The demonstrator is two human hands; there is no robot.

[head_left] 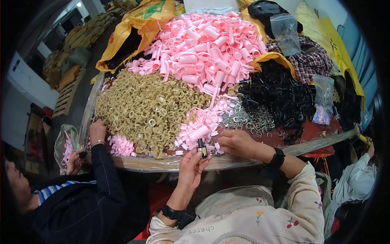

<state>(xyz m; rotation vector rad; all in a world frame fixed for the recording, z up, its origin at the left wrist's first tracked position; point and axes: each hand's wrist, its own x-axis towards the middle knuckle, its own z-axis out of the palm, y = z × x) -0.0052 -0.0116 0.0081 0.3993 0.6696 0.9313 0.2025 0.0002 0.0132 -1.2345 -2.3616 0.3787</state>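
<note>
My left hand (190,167) is at the table's front edge, its thumb and fingers closed on a small black plastic part (200,142). The part stands upright with a narrow top, and a gold-coloured piece shows on its body. To its right, my right hand (239,143) hovers low over the table with its fingers bent together; whatever they hold, if anything, is hidden. Between the hands lie small flat pink pieces (211,118) and a pink tube (198,133). Beyond my right hand are silver wire clips (254,120) and a heap of black plastic parts (276,91).
Olive-gold rings (142,107) heap on the left, with pink tubes (203,49) piled behind them. A raised wooden rim (162,164) bounds the table. A co-worker's hand (97,132) rests by the rings, the other holding something black. Clear bags (323,99) lie at right.
</note>
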